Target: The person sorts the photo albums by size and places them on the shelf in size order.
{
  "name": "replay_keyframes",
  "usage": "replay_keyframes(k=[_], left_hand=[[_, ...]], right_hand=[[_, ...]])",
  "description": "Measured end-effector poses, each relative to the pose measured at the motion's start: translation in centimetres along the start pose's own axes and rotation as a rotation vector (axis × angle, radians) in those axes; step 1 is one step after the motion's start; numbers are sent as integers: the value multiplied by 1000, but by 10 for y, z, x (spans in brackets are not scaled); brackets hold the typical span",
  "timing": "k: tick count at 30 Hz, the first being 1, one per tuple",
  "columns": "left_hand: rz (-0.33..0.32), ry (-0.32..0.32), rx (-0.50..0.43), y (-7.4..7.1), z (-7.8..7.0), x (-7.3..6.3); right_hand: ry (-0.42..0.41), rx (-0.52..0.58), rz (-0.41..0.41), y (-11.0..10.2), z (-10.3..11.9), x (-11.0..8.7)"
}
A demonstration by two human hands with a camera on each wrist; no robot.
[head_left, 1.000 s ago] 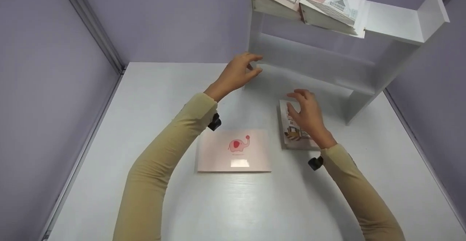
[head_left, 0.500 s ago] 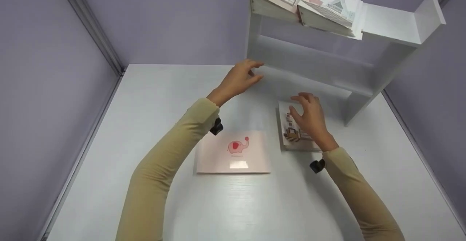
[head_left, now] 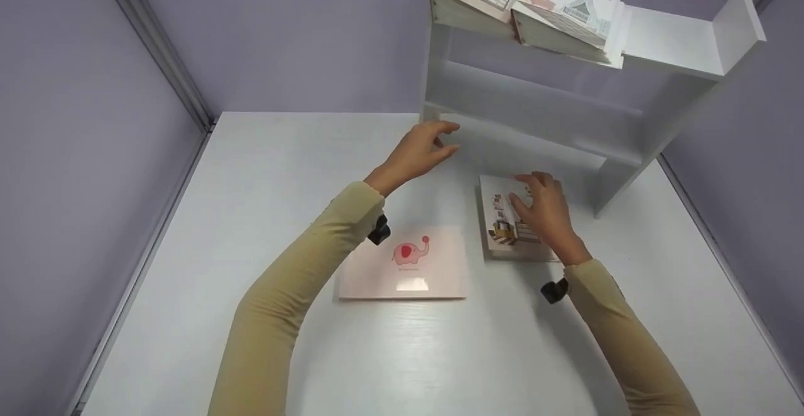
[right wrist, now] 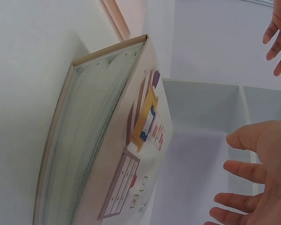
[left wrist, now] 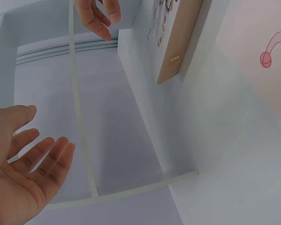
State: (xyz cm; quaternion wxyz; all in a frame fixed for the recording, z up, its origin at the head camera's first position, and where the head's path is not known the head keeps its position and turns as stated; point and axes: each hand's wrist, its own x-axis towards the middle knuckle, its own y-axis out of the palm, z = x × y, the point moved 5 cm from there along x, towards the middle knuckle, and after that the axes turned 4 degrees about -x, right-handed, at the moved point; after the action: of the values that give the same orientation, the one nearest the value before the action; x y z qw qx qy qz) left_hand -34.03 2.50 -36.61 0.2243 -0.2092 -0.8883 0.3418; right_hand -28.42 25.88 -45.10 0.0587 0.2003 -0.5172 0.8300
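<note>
White book [head_left: 502,226] lies flat at two o'clock from a pink book [head_left: 405,268], its spine facing nine o'clock, its long axis masked by the right hand [head_left: 548,212], whose relaxed, parted fingers hover over it holding nothing, while the left hand [head_left: 414,154], at ten o'clock, is half-spread, also empty.

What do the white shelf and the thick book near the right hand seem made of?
White shelf: probably painted or laminated board; its flat panels look smooth.
Thick book: stiff-looking card covers, apparently matt, around what seem paper leaves, judging by the layered edge.
</note>
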Motion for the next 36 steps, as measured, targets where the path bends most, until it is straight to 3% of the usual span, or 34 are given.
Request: replay_keyframes(k=[13,20,36], left_hand=[[162,-84,-109,43,16,-6],[213,-101,-129,65,21,-10],[223,-88,-150,87,27,-15]], right_hand=[[207,-15,350,10,-30,-19],[230,-17,387,13,-35,-22],[246,-33,420,11,-43,-25]])
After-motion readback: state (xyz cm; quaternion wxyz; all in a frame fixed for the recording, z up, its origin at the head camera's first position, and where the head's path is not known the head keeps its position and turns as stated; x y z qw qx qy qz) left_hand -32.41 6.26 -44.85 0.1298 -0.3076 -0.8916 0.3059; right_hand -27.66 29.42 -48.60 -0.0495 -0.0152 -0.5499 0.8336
